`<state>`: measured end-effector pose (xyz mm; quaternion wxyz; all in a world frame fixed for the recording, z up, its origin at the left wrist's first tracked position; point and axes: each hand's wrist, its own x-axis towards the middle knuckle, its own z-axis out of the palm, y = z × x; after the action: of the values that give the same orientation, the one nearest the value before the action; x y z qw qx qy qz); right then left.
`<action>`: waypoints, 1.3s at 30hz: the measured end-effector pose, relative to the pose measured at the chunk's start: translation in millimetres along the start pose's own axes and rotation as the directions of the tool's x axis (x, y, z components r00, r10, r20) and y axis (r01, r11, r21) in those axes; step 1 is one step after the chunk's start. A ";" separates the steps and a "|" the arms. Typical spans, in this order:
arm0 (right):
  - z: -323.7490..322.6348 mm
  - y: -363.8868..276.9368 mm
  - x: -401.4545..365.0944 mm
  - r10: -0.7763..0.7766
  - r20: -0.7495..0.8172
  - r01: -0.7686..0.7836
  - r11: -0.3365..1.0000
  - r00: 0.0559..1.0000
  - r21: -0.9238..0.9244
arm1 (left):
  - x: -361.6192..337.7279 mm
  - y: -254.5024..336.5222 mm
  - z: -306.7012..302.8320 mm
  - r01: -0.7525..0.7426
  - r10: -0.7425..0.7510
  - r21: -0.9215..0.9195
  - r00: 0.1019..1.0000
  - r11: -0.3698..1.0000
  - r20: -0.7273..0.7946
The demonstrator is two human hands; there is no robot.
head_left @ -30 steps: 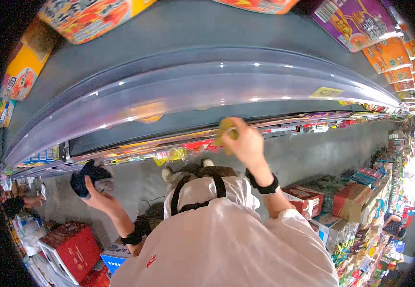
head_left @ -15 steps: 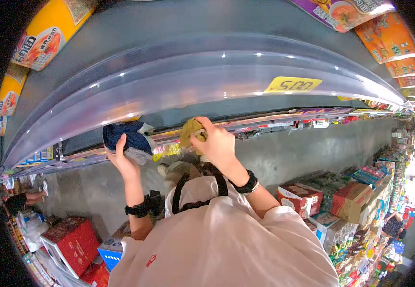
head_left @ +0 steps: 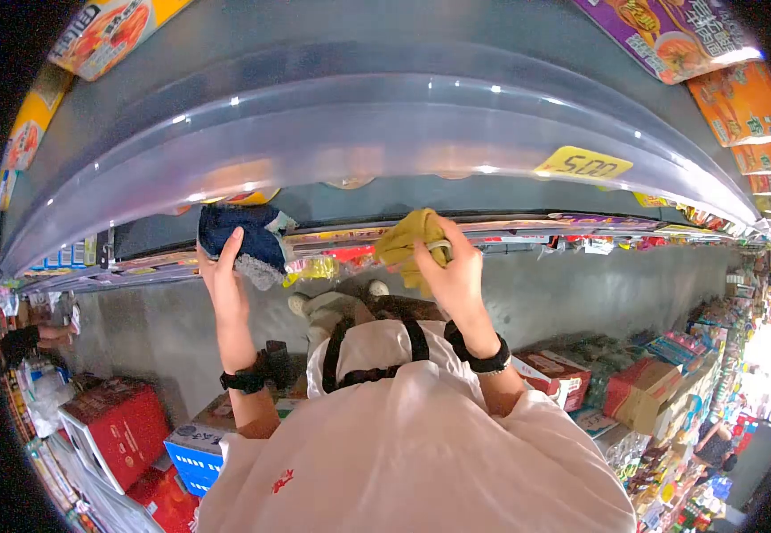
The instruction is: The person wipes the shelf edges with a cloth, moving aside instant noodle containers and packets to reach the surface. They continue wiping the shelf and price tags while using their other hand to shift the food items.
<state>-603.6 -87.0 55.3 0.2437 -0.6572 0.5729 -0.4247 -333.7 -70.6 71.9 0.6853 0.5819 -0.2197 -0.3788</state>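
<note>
My left hand (head_left: 223,282) is closed on a dark blue cloth (head_left: 256,229) with a grey, fuzzy lower part, my thumb lying across its front. Folds hide its full shape. To the right, my right hand (head_left: 458,280) grips a bunched mustard-yellow cloth (head_left: 399,242); a pale ring-like edge shows by the fingers. Both cloths are held apart, just below the clear plastic front guard (head_left: 341,138) of a grey shelf (head_left: 359,49). A yellow price label (head_left: 583,163) reading 5.00 is fixed to the guard, right of my right hand.
Orange noodle packs (head_left: 105,35) stand on the shelf at left, and purple packs (head_left: 670,35) at right. Behind me are a red carton (head_left: 119,431), a blue box (head_left: 194,457) and an open brown carton (head_left: 643,391). Another person's leg (head_left: 55,335) shows at far left.
My right hand has moved right with the yellow cloth, which now hangs looser and shows more. The left hand keeps the blue cloth in nearly the same place. The view has shifted slightly.
</note>
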 end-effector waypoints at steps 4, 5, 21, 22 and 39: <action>-20.4 -34.1 19.3 0.007 -0.073 -0.003 0.998 0.997 0.057 | -2.6 -3.6 3.2 -0.024 0.023 -0.020 0.999 1.000 -0.027; -22.0 -42.2 25.5 0.019 0.024 -0.019 1.000 1.000 -0.013 | -3.6 -2.3 6.3 -0.055 0.055 -0.002 0.998 0.998 -0.020; -27.3 -25.8 54.3 0.167 0.312 0.000 0.882 0.935 -0.472 | 1.0 -5.9 -6.9 -0.008 0.008 -0.022 0.999 1.000 0.037; -34.8 -19.9 55.9 0.195 0.312 -0.030 0.886 0.930 -0.463 | 1.4 -6.2 -7.5 -0.005 0.006 -0.024 0.999 1.000 0.035; -96.6 -41.5 41.2 0.467 -0.187 -0.104 0.529 0.864 0.842 | 5.5 -12.5 -11.4 0.011 -0.008 -0.052 0.998 0.999 0.055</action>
<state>-662.6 -101.1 150.5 0.4637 -0.2678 0.4532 -0.7126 -325.2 -68.1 56.6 0.6921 0.5543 -0.2258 -0.4035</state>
